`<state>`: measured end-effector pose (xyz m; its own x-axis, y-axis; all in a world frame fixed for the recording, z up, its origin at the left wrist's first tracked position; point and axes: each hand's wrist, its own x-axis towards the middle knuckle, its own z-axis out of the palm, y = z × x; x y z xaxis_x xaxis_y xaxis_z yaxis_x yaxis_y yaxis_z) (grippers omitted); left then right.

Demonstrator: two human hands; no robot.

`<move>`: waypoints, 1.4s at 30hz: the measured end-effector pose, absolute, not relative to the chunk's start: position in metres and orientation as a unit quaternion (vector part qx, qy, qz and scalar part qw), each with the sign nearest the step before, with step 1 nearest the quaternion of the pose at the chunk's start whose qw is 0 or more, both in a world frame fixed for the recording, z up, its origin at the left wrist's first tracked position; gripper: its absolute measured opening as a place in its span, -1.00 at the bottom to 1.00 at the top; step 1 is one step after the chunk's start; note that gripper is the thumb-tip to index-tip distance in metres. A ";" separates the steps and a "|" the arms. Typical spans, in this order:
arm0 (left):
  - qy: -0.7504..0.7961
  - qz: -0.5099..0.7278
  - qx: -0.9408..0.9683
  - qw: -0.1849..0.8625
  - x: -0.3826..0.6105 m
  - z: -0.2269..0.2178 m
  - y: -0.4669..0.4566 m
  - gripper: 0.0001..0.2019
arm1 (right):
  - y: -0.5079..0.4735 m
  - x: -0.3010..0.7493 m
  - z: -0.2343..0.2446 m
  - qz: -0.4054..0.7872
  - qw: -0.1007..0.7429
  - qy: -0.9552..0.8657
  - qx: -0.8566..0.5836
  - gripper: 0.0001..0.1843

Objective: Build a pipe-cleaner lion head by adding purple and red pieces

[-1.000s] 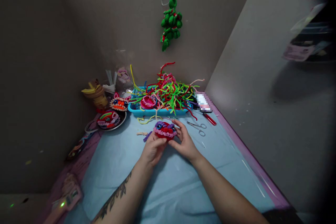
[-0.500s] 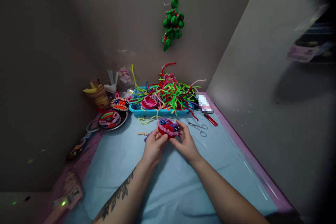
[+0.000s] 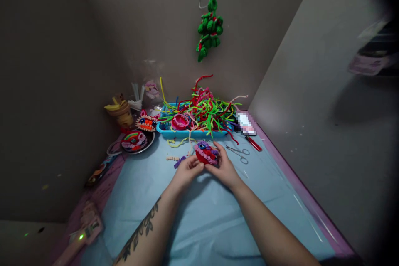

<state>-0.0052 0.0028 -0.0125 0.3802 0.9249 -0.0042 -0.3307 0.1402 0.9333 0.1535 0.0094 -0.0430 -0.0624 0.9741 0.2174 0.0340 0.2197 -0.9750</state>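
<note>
A red pipe-cleaner face [image 3: 205, 154] with purple and pink trim and a blue eye is held between my two hands, above the blue cloth. My left hand [image 3: 188, 171] pinches its lower left edge, thumb on the near side. My right hand [image 3: 225, 169] wraps round its right side, with the index finger raised behind it, so part of that side is hidden. Just left of my left hand lie a purple pipe-cleaner piece [image 3: 180, 162] and a short cream piece [image 3: 172, 158]. Scissors [image 3: 240, 156] lie to the right of my right hand.
A blue tray [image 3: 195, 134] heaped with pipe cleaners stands at the back. Left of it are an orange pipe-cleaner face [image 3: 147, 123] and a pan [image 3: 151, 143] holding a rainbow-coloured one [image 3: 134, 140]. A red-handled tool [image 3: 254, 144] and a phone [image 3: 247, 123] lie right. A green ornament [image 3: 210, 29] hangs above.
The pipe-cleaner face has turned in my hands, its front now angled toward the right. My right hand wraps further round its side. The whole view has shifted slightly.
</note>
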 end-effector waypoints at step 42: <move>0.566 0.497 0.565 0.337 -0.034 -0.026 0.026 -0.74 | 0.026 0.168 -0.068 0.247 0.387 -0.732 -0.504 -0.46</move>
